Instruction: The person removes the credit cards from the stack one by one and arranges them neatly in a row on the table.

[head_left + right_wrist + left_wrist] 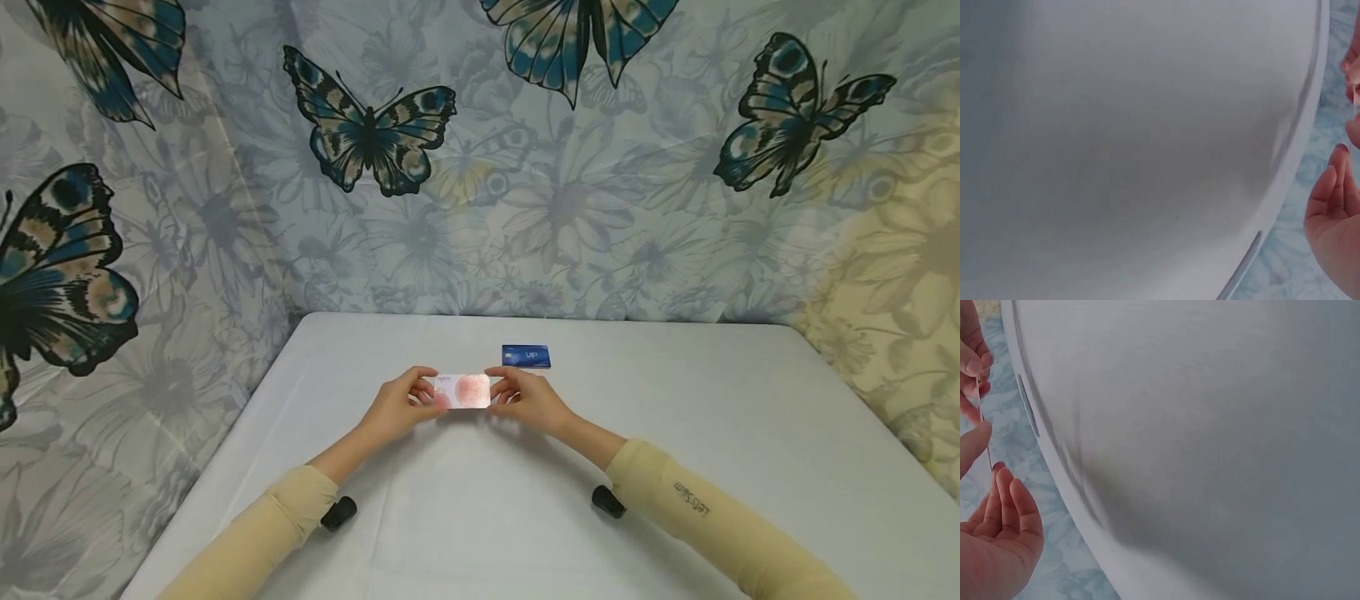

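White card (462,391) with peach-pink round patches and small lettering is facing me, showing thin edge-on from the left wrist view. I'm seeing left hand (399,407) and right hand (534,403) gripping opposite ends, fingers (1025,509) spread about its height, holding it above the counter (465,517), near a blue VIP card (526,357).

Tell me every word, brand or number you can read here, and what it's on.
"VIP": blue rectangular card.
"Let's Slim": pale yellow fabric right sleeve.
Lettering on the white-and-pink rectangular card: too blurred to read.
Smaller marks on the blue card: too small to read.
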`<state>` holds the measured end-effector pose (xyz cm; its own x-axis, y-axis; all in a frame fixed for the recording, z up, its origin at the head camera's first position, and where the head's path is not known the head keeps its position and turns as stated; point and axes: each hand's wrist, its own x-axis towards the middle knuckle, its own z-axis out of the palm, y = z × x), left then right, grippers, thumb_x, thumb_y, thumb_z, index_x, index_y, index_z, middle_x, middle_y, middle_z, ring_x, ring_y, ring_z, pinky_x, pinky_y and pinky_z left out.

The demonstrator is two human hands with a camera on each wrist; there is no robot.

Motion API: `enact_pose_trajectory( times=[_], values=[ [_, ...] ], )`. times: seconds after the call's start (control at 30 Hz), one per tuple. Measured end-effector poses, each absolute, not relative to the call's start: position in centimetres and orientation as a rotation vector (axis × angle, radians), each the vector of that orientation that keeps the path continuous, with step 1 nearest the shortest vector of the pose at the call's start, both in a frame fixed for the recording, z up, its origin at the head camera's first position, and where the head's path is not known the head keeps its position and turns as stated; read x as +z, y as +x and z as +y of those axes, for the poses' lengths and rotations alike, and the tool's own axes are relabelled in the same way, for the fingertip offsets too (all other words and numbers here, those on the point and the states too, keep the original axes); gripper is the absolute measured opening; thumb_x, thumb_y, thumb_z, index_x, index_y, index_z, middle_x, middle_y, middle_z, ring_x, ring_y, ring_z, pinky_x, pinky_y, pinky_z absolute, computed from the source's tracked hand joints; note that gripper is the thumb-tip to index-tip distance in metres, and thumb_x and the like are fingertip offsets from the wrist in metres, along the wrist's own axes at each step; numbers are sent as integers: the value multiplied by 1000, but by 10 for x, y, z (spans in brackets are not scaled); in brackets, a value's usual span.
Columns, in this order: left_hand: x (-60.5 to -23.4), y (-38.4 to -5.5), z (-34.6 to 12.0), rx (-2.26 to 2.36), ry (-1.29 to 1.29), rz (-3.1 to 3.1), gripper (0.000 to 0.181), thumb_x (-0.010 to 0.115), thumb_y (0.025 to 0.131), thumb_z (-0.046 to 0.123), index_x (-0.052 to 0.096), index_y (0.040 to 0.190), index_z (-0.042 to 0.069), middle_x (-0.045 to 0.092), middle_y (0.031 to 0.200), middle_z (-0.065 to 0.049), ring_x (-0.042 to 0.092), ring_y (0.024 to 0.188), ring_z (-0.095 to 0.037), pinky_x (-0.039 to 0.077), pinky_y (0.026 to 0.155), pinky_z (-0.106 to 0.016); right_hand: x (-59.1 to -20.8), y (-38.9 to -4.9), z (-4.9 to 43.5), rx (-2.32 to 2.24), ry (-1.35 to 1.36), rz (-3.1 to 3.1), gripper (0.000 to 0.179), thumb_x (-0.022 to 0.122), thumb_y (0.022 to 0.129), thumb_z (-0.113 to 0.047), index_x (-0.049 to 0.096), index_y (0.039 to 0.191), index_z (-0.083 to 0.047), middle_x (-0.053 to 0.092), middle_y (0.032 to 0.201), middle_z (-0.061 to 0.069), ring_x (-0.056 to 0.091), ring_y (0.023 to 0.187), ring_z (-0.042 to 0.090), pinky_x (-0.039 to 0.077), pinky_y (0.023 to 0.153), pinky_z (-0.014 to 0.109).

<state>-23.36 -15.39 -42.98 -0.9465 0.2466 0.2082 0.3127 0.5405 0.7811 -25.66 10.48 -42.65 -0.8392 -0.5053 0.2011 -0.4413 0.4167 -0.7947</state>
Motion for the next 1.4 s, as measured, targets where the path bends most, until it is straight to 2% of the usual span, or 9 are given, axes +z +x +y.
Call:
enact_pose_trajectory(
  times=[0.23, 0.6, 0.87, 1.1, 1.4],
  values=[
    [-425, -223, -176, -1349, -429, -2788, 55, 82, 79, 14, 59, 127, 5, 62, 92, 2, 60, 88, -17, 51, 79, -34, -427, -252, 83, -1334, -874, 2583, 52, 79, 80, -8, 59, 127, -2, 69, 91, 1, 60, 77, 10, 52, 72, 25],
    [-430, -216, -218, -1293, -439, -2901, 55, 82, 79, 15, 58, 126, 0, 62, 94, -1, 57, 85, -15, 50, 73, -28, -436, -250, 43, -1243, -873, 2543, 50, 82, 78, -16, 61, 120, -4, 68, 89, -1, 56, 75, 8, 47, 67, 21],
    [-430, -215, -248, -1281, -459, -2951, 53, 81, 80, 13, 58, 125, -2, 63, 94, -3, 57, 82, -15, 47, 72, -28, -439, -247, 12, -1103, -960, 2621, 49, 84, 76, -23, 62, 115, -5, 67, 94, 3, 54, 86, 19, 43, 78, 27],
    [-434, -216, -272, -1249, -532, -2959, 53, 81, 80, 14, 59, 125, -3, 63, 93, -1, 57, 81, -13, 48, 72, -26, -439, -242, -11, -942, -952, 2723, 47, 85, 74, -31, 67, 111, -8, 65, 100, 3, 53, 95, 18, 43, 85, 28],
    [-434, -217, -288, -1263, -579, -2980, 53, 81, 80, 17, 59, 123, -4, 62, 93, -3, 54, 77, -12, 46, 69, -25, -436, -239, -31, -725, -903, 2814, 49, 84, 74, -40, 68, 111, -12, 64, 105, -2, 52, 96, 16, 45, 80, 25]
  ],
)
